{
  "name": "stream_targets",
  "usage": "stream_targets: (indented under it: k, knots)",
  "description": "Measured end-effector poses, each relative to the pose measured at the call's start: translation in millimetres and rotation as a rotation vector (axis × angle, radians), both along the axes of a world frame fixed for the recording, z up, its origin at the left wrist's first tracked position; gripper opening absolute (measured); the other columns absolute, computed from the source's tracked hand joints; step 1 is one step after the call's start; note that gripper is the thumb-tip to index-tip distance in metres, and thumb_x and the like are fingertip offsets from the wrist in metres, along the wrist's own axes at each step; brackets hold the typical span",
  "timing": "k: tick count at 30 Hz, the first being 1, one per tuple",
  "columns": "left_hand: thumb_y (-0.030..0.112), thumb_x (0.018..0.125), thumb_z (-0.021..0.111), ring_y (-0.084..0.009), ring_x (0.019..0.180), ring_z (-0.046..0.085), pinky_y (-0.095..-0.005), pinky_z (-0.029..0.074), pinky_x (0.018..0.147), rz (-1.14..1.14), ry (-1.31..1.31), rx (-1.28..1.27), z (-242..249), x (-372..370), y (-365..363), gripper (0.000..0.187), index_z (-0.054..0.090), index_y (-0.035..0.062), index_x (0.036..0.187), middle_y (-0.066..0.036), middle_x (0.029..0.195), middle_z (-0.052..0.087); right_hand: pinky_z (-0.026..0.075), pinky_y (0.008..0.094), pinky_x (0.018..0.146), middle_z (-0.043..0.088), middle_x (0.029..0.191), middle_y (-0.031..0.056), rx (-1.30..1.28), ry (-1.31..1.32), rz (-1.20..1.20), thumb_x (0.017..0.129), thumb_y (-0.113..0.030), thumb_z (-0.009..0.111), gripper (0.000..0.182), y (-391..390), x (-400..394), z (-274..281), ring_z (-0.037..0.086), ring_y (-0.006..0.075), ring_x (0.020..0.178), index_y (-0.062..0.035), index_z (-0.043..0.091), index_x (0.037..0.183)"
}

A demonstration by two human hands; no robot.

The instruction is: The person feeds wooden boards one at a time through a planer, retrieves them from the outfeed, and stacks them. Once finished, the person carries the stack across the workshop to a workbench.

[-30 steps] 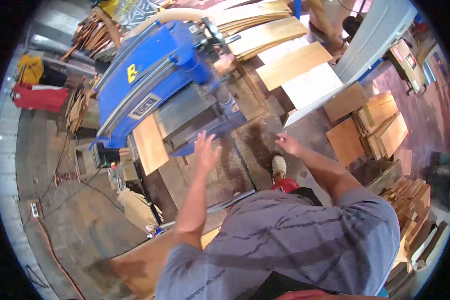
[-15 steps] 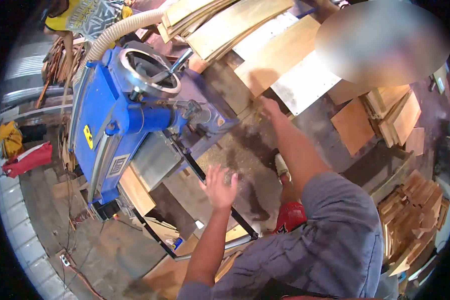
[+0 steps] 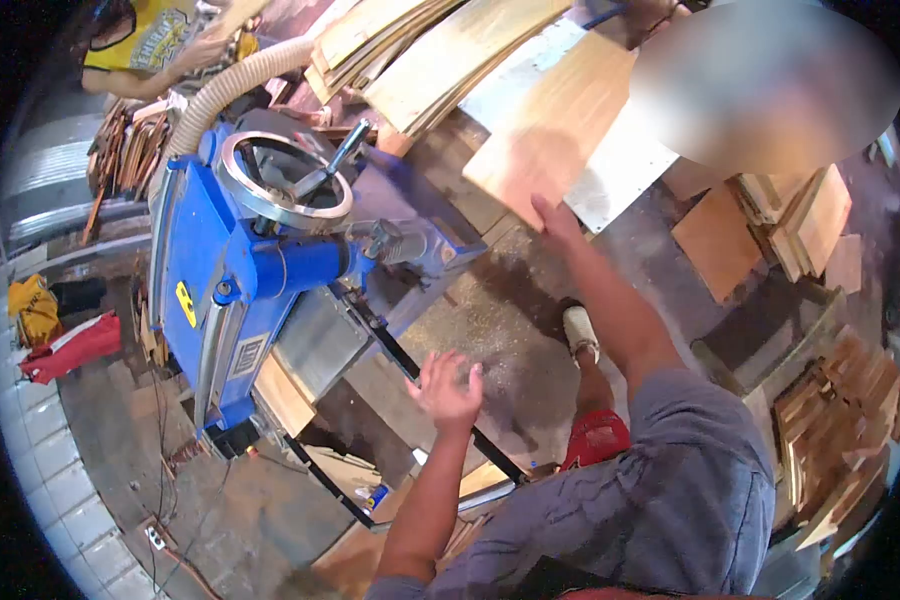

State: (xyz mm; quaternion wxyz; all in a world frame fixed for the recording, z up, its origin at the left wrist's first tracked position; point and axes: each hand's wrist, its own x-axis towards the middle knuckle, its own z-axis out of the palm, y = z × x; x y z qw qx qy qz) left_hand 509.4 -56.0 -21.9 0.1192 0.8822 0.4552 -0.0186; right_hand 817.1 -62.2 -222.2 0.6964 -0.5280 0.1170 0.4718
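My right hand (image 3: 558, 222) grips the near end of a flat wooden board (image 3: 555, 130), the thumb lying over its edge; the other fingers are hidden beneath. That board slants away from me, partly over a white panel (image 3: 630, 165). Nearer my body, my left hand (image 3: 448, 392) is open with fingers spread, holding nothing. It appears above the black side bar (image 3: 395, 350) of the support frame. To its left stands a blue woodworking machine (image 3: 205, 260) with a metal handwheel (image 3: 285, 178) on top.
Long boards (image 3: 460, 60) are stacked at the back. A ribbed hose (image 3: 235, 90) runs from the machine. Wood scraps (image 3: 835, 400) and thick blocks (image 3: 805, 220) lie to the right. Another person in a yellow top (image 3: 135, 45) is at the upper left. A cord (image 3: 185, 560) crosses the floor.
My right hand has come onto the near end of the board, which has shifted slightly toward me. My left hand stays spread. The view has tilted a little, and the other person's arm has moved.
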Motion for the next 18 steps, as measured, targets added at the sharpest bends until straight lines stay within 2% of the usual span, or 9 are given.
stream_targets:
  k: [2, 4, 6, 7, 8, 13, 15, 17, 18]
  knots:
    - [0.038, 0.082, 0.070, -0.0236, 0.130, 0.049, -0.0660, 0.014, 0.111, 0.009, -0.001, -0.014, 1, -1, 0, 0.026, 0.069, 0.0206, 0.102, 0.002, 0.121, 0.065, 0.046, 0.0303, 0.094, 0.061, 0.122, 0.0056, 0.006, -0.124, 0.159, 0.092, -0.029, 0.067, 0.051, -57, -24, -39, 0.055, 0.0127, 0.111, -0.0024, 0.050, 0.132]
    - [0.037, 0.083, 0.070, -0.0239, 0.130, 0.049, -0.0656, 0.014, 0.112, -0.003, -0.062, -0.018, -5, -6, 3, 0.025, 0.068, 0.0204, 0.102, 0.002, 0.121, 0.065, 0.041, 0.0337, 0.101, 0.060, 0.126, 0.0090, 0.128, -0.125, 0.166, 0.092, -0.032, 0.065, 0.054, -117, -53, 36, 0.054, 0.0172, 0.117, 0.0005, 0.052, 0.133]
    - [0.036, 0.085, 0.069, -0.0248, 0.129, 0.050, -0.0645, 0.014, 0.112, 0.033, -0.134, -0.040, 5, -2, -3, 0.024, 0.068, 0.0198, 0.103, 0.000, 0.121, 0.065, 0.040, 0.0365, 0.103, 0.059, 0.130, 0.0110, 0.095, -0.355, 0.384, 0.092, -0.035, 0.062, 0.054, -171, -70, 104, 0.053, 0.0195, 0.119, 0.0025, 0.055, 0.130]
    - [0.036, 0.085, 0.069, -0.0248, 0.129, 0.050, -0.0645, 0.014, 0.112, 0.031, -0.163, -0.037, 7, -2, -3, 0.024, 0.068, 0.0198, 0.103, 0.000, 0.121, 0.065, 0.039, 0.0389, 0.104, 0.060, 0.128, 0.0123, -0.047, -0.461, 0.606, 0.092, -0.037, 0.058, 0.055, -197, -78, 94, 0.052, 0.0206, 0.119, 0.0030, 0.054, 0.130]
    - [0.035, 0.085, 0.069, -0.0250, 0.128, 0.050, -0.0636, 0.014, 0.113, 0.029, -0.192, -0.046, 4, -6, -1, 0.025, 0.067, 0.0192, 0.104, -0.001, 0.121, 0.065, 0.042, 0.0378, 0.101, 0.062, 0.124, 0.0125, 0.002, -0.489, 0.525, 0.092, -0.036, 0.060, 0.054, -214, -90, 135, 0.055, 0.0189, 0.114, 0.0030, 0.055, 0.128]
    - [0.035, 0.089, 0.067, -0.0268, 0.120, 0.057, -0.0607, 0.012, 0.114, 0.087, -0.328, -0.208, 17, -7, -2, 0.034, 0.064, 0.0168, 0.117, -0.008, 0.121, 0.065, 0.048, 0.0350, 0.091, 0.067, 0.115, 0.0090, -0.042, -0.535, 0.743, 0.094, -0.028, 0.063, 0.044, -290, -138, 174, 0.060, 0.0164, 0.103, 0.0005, 0.057, 0.127]
    - [0.034, 0.092, 0.064, -0.0220, 0.115, 0.059, -0.0512, 0.025, 0.113, 0.062, -0.588, -0.344, 24, -10, -8, 0.036, 0.061, 0.0121, 0.120, -0.011, 0.120, 0.064, 0.049, 0.0339, 0.088, 0.069, 0.110, 0.0077, 0.016, -0.540, 0.782, 0.095, -0.027, 0.063, 0.039, -296, -159, 201, 0.061, 0.0154, 0.099, -0.0013, 0.060, 0.125]
    - [0.032, 0.095, 0.062, -0.0179, 0.107, 0.058, -0.0385, 0.040, 0.101, 0.037, -1.098, -0.806, 35, -14, -26, 0.038, 0.056, 0.0061, 0.122, -0.010, 0.113, 0.064, 0.050, 0.0320, 0.083, 0.070, 0.102, 0.0061, 0.042, -0.666, 0.845, 0.095, -0.021, 0.063, 0.033, -298, -189, 255, 0.060, 0.0123, 0.092, -0.0014, 0.061, 0.121]
    - [0.034, 0.097, 0.059, -0.0163, 0.101, 0.058, -0.0349, 0.042, 0.094, 0.092, -1.245, -0.816, 34, -18, -34, 0.040, 0.054, 0.0049, 0.125, -0.007, 0.111, 0.063, 0.050, 0.0366, 0.086, 0.069, 0.107, 0.0114, 0.008, -0.732, 0.959, 0.092, -0.021, 0.066, 0.041, -294, -205, 282, 0.064, 0.0187, 0.096, -0.0021, 0.057, 0.127]
